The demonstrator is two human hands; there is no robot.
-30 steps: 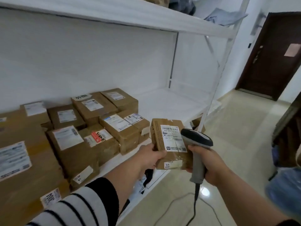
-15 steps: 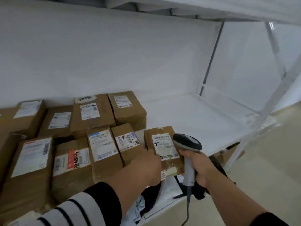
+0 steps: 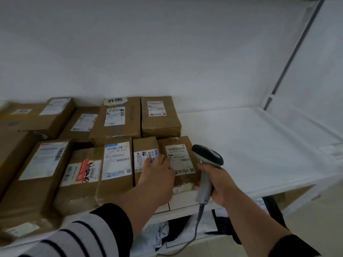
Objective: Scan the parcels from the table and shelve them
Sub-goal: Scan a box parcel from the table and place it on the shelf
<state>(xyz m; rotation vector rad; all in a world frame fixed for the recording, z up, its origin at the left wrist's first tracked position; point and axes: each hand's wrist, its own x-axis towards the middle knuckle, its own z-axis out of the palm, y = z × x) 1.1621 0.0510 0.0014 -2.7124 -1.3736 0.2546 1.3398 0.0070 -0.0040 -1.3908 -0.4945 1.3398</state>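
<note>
A small brown parcel [image 3: 182, 156] with a white label lies flat on the white shelf [image 3: 250, 145], at the right end of the front row of boxes. My left hand [image 3: 157, 175] is palm down over its left edge, fingers reaching onto the neighbouring box [image 3: 144, 145], still gripping the parcel. My right hand [image 3: 217, 182] holds a grey and black barcode scanner [image 3: 207, 154] upright just right of the parcel, its cable hanging down in front of the shelf.
Several labelled cardboard boxes [image 3: 118, 119] fill the left half of the shelf in two rows. The right half of the shelf board is bare white. A grey upright post [image 3: 289, 52] stands at the back right. Plastic mail bags [image 3: 167, 232] lie on the level below.
The parcel went from held in the air in front of the shelf to lying on the shelf beside the front row. My view has moved closer to the shelf and lower.
</note>
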